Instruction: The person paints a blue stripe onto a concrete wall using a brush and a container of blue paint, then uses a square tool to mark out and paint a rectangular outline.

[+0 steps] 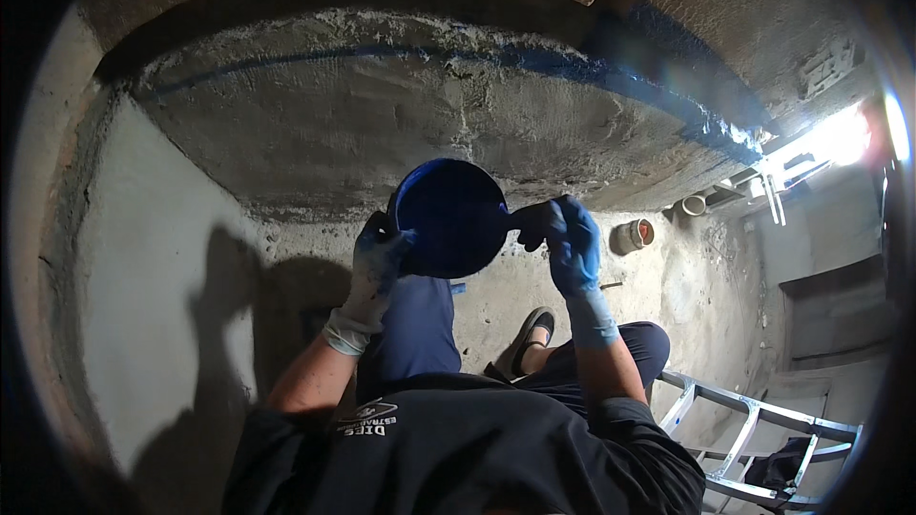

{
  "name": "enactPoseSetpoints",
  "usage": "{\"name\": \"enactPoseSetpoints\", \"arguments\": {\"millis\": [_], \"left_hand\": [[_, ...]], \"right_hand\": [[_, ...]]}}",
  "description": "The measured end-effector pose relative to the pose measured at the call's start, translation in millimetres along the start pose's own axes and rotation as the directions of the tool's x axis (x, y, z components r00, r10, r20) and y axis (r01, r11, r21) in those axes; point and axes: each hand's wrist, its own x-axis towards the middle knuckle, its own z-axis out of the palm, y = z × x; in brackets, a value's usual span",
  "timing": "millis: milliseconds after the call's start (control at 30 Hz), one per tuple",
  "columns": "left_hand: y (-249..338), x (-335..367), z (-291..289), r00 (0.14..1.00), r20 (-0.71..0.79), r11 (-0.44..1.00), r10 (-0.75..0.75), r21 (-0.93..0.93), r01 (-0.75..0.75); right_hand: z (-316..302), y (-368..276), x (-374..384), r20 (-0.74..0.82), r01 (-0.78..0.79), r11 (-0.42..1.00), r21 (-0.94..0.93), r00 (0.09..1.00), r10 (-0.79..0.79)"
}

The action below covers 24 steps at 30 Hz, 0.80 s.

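A round bucket (448, 217), its inside coated dark blue, is tilted so that its mouth faces me. My left hand (377, 257), in a pale glove stained blue, grips its left rim, the thumb over the edge. On the other side my right hand (572, 253), in a bluer glove, is closed with its fingers bent toward the bucket. A dark blue shape (532, 222) stretches from those fingers to the right rim; whether it is a tool or paint-covered fingertips I cannot make out. The bucket hides what lies behind it.
Ahead rises a rough grey plastered wall (343, 133) with a blue painted band (572, 65) along its upper edge. A smooth pale wall (157, 277) stands left. Farther right, a small pot (630, 236) sits on the floor (697, 296). An aluminium ladder (754, 429) is at lower right.
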Motion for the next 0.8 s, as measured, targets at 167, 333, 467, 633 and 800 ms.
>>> {"name": "enactPoseSetpoints", "arguments": {"millis": [167, 333, 467, 633, 800], "left_hand": [[-15, 6, -5, 0.985, 0.018, 0.985, 0.174, 0.017, -0.174], [11, -18, 12, 0.998, -0.010, 0.987, 0.055, -0.148, -0.056], [5, -19, 9, 0.997, -0.016, 0.983, 0.078, -0.165, -0.080], [1, -22, 6, 0.989, -0.009, 0.974, 0.145, -0.172, -0.145], [0, -22, 4, 0.993, -0.005, 0.981, 0.121, -0.153, -0.121]], "right_hand": [[0, 13, 4, 0.040, 0.031, 0.981, -0.189, 0.999, -0.024], [24, -26, 25, 0.101, 0.555, 0.755, -0.347, 0.823, -0.559], [68, -66, 73, 0.536, 0.788, 0.432, -0.439, 0.615, -0.579], [97, -61, 101, 0.607, 0.833, 0.186, -0.522, 0.515, -0.605], [47, -48, 96, 0.427, 0.634, 0.430, -0.643, 0.763, -0.485]]}}
